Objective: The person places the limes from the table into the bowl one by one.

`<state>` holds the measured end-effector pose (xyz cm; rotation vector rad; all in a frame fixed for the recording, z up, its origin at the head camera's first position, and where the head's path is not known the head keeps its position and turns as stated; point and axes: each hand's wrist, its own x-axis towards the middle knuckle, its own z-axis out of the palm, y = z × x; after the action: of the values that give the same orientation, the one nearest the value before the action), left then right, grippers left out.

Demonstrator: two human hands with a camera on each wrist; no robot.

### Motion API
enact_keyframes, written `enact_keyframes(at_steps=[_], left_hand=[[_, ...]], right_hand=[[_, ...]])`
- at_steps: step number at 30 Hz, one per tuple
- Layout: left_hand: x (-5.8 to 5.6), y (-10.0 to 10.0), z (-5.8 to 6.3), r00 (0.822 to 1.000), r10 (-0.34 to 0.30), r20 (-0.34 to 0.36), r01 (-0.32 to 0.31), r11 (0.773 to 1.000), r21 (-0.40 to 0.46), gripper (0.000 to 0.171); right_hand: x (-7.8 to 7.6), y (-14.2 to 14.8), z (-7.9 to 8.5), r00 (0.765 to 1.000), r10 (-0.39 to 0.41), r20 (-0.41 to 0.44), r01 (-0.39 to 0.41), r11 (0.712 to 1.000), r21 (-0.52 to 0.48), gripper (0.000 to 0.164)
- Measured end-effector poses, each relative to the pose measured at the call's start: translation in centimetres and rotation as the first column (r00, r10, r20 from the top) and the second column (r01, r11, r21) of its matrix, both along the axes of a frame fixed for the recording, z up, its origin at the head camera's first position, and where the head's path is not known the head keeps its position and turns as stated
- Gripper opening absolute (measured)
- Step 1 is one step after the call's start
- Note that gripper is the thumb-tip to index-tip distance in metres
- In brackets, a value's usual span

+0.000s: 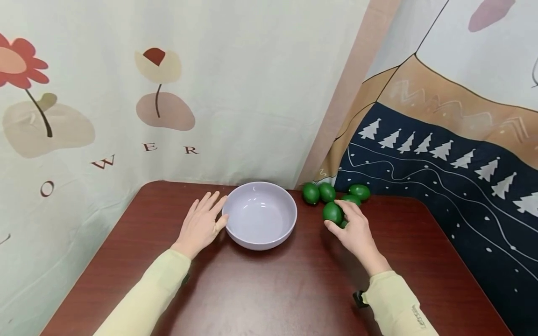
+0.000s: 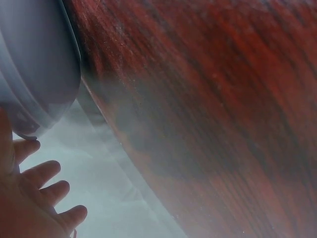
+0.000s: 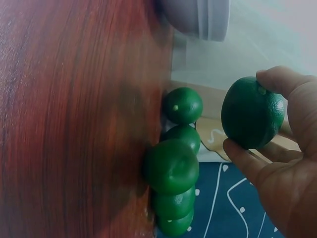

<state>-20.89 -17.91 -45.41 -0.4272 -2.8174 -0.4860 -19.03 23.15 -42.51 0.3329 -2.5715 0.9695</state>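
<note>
A pale lavender bowl (image 1: pixel 259 214) stands near the back of the table. My left hand (image 1: pixel 201 225) is at its left rim, fingers straight and spread, thumb right at the rim. In the left wrist view, the fingertips (image 2: pixel 58 187) of that hand show beside the bowl's outer wall (image 2: pixel 42 54). To the bowl's right, my right hand (image 1: pixel 355 231) pinches a green lime (image 1: pixel 333 213) between thumb and fingers. The right wrist view shows this held lime (image 3: pixel 252 112) raised off the table, with several other limes (image 3: pixel 171 167) lined up below it on the wood.
The loose limes (image 1: pixel 311 193) lie along the table's back edge, right of the bowl. Behind the dark red wooden table (image 1: pixel 269 289) hang a pale flower-print curtain (image 1: pixel 252 93) and, at the right, a navy cloth (image 1: pixel 420 172) printed with trees.
</note>
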Motion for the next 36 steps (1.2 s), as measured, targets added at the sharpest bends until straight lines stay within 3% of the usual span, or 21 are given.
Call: enact_keyframes(at_steps=[10, 22, 36], left_hand=[[0.3, -0.1, 0.1, 0.999, 0.001, -0.040, -0.001, 1.000, 0.009, 0.056], [0.2, 0.0, 0.2, 1.000, 0.003, -0.009, -0.003, 1.000, 0.019, 0.057], [0.2, 0.0, 0.1, 0.999, 0.003, -0.033, -0.002, 1.000, 0.019, 0.056]], right_hand=[[-0.4, -1.3, -0.1, 0.998, 0.049, -0.042, -0.050, 0.999, -0.020, 0.058], [-0.6, -3.1, 0.5, 0.995, 0.095, -0.035, -0.095, 0.995, -0.007, 0.060], [-1.0, -5.1, 0.6, 0.989, 0.140, -0.039, -0.139, 0.990, 0.029, 0.061]])
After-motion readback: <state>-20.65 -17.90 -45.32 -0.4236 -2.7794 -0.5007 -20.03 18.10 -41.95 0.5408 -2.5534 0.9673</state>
